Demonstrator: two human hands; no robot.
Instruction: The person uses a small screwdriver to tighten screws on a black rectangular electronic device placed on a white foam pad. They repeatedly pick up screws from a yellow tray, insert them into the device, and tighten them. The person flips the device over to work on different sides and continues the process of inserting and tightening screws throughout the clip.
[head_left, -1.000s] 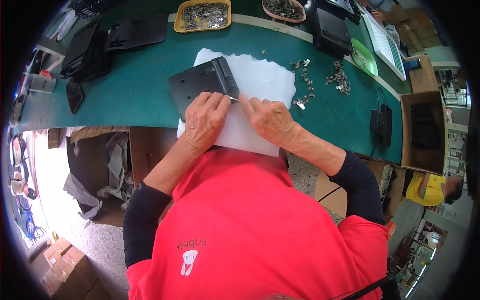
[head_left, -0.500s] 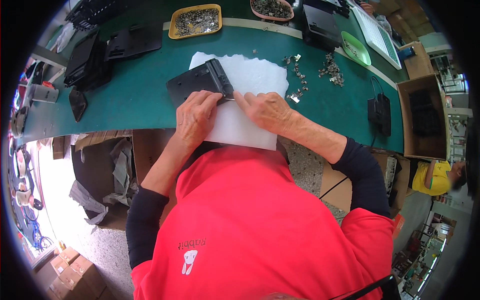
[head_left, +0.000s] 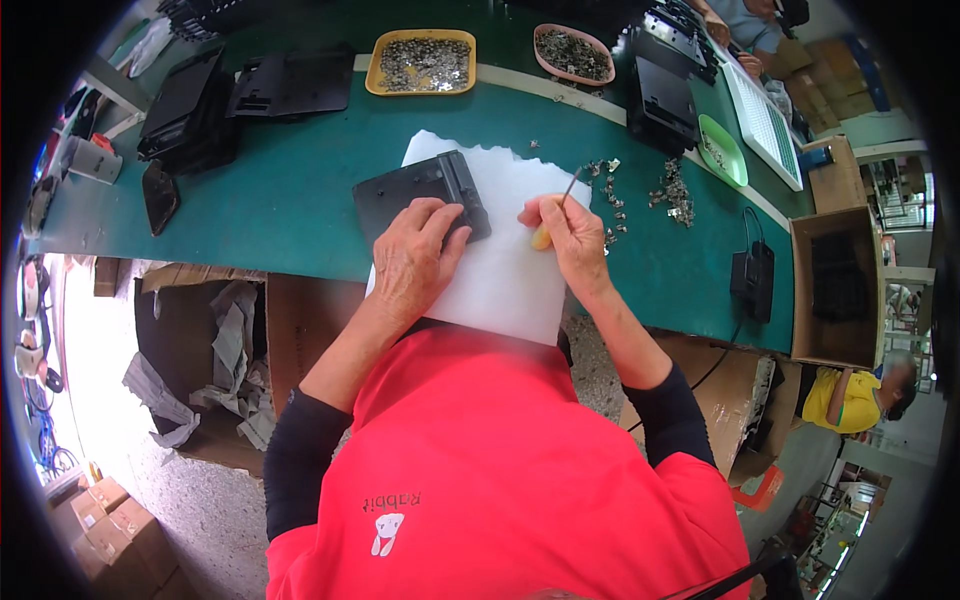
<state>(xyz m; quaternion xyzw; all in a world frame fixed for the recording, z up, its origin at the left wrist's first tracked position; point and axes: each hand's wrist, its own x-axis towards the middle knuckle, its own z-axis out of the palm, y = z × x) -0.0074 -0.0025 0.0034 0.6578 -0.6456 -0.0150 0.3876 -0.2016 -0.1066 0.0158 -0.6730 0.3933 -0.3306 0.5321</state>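
A flat black plastic panel (head_left: 405, 192), with a raised ridge along its right side, lies on a white foam sheet (head_left: 510, 290) at the table's near edge. My left hand (head_left: 415, 255) is closed on the panel's near right part, fingers bent over it. To the right, over the foam, my right hand (head_left: 572, 240) is closed round a thin tool with a yellowish handle (head_left: 541, 238). Its narrow metal shaft (head_left: 572, 182) points up and away; the tip's shape is too small to tell. Small metal clips (head_left: 612, 205) lie scattered just beyond that hand.
Another pile of clips (head_left: 678, 195) lies farther right, near a green tray (head_left: 722, 150). A yellow tray (head_left: 421, 62) and a pink tray (head_left: 574, 54) hold small metal parts. Black panels are stacked at left (head_left: 190, 110) and right (head_left: 662, 95). A black power adapter (head_left: 752, 270) sits at right.
My right hand has drawn away from the panel's edge to the right, tool shaft now raised. My left hand has shifted along the panel. The whole view has moved slightly.
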